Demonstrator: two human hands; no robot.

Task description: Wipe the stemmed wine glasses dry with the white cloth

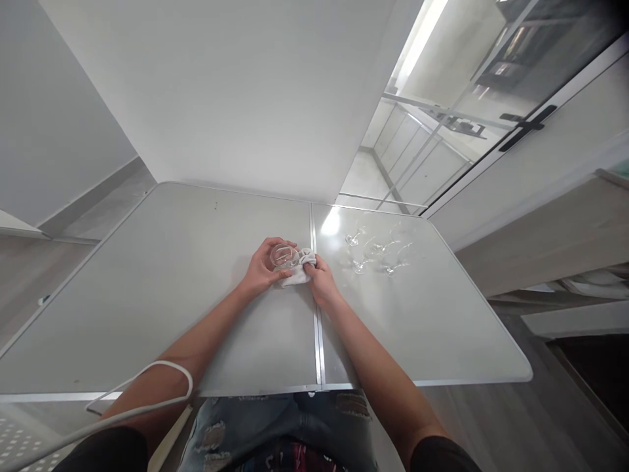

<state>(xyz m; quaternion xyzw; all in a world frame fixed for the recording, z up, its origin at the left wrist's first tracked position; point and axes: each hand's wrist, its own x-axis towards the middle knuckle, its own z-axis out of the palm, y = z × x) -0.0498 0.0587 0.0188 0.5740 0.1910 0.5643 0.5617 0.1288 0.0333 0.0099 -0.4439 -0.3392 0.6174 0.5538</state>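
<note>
Near the middle of the table, my left hand (265, 269) is wrapped round the clear bowl of a wine glass (284, 255). A white cloth (295, 276) lies against the right side of the glass, and my right hand (321, 276) pinches it there. The cloth hides part of the glass, so its stem and foot cannot be made out fully. To the right, several clear stemmed glasses (359, 266) stand grouped on the table, faint against its pale top.
The pale folding table (221, 334) has a metal seam (318, 347) across its middle. A white wall panel (246, 98) rises behind it, with a glass partition (427, 131) at the right. A white cable (167, 364) loops over my left forearm.
</note>
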